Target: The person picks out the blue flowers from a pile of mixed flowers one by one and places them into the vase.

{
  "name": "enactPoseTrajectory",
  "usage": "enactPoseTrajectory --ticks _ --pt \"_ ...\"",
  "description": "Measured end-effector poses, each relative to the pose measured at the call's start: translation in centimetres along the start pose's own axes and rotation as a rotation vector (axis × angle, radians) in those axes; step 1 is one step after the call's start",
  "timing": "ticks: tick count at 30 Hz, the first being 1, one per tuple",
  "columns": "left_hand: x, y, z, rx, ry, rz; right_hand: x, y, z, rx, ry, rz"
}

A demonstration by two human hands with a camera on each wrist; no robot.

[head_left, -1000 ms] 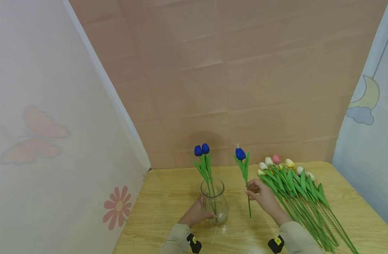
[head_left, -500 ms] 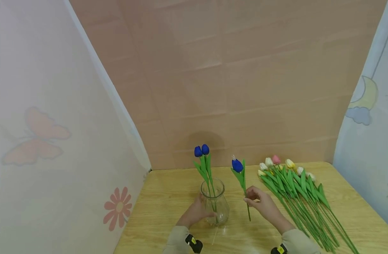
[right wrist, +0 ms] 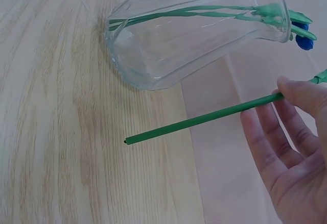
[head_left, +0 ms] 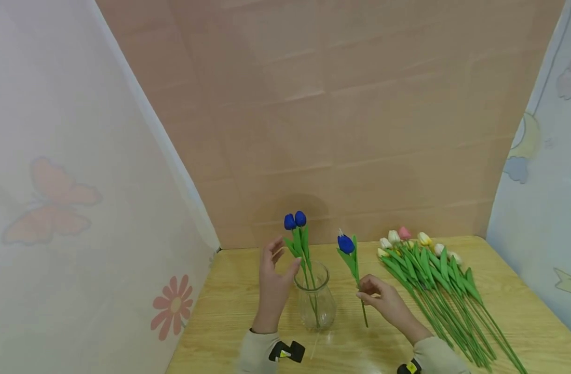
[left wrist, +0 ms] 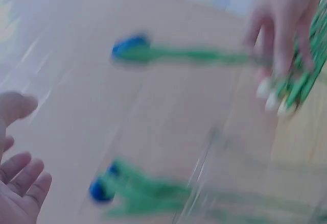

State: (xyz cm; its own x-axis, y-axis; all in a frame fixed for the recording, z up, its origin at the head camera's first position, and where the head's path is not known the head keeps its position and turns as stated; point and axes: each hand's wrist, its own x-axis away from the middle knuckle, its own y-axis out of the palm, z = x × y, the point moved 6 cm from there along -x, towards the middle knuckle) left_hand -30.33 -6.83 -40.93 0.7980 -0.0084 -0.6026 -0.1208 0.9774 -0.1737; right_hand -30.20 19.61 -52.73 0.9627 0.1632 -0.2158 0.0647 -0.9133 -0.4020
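A clear glass vase (head_left: pixel 324 306) stands on the table with two blue tulips (head_left: pixel 295 220) leaning in it, their green stems crossing inside. My left hand (head_left: pixel 276 283) is raised beside the vase's left rim, fingers spread and loosely bent, near the tulip leaves and holding nothing. To the right of the vase, my right hand (head_left: pixel 383 301) pinches a third blue tulip (head_left: pixel 345 244) by its stem between thumb and fingers. Its bloom points up, and some pale threads stick out of the top. In the right wrist view the stem's lower end (right wrist: pixel 127 141) hangs free beside the vase.
A heap of tulips (head_left: pixel 432 280) with white, yellow and pink blooms lies on the right of the wooden table (head_left: pixel 234 296), stems toward the front. A brown sheet (head_left: pixel 267 130) rises behind. Patterned light panels (head_left: pixel 103 285) stand on both sides.
My left hand has let go of the vase and risen to the tulip leaves above its rim. My right hand has brought its tulip slightly down and left.
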Motion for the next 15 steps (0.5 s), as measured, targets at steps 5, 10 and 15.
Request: enactPoseTrajectory --ticks 5,10,15 --pt "1.1 4.6 0.6 0.074 -0.047 -0.152 -0.2 0.2 -0.4 0.007 -0.016 0.002" --pt "3.0 8.7 -0.5 0.037 -0.280 -0.361 -0.1 0.3 -0.7 0.022 -0.041 -0.004" --pt "3.8 10.4 -0.7 -0.005 -0.333 -0.440 0.1 0.5 -2.1 0.008 -0.062 -0.041"
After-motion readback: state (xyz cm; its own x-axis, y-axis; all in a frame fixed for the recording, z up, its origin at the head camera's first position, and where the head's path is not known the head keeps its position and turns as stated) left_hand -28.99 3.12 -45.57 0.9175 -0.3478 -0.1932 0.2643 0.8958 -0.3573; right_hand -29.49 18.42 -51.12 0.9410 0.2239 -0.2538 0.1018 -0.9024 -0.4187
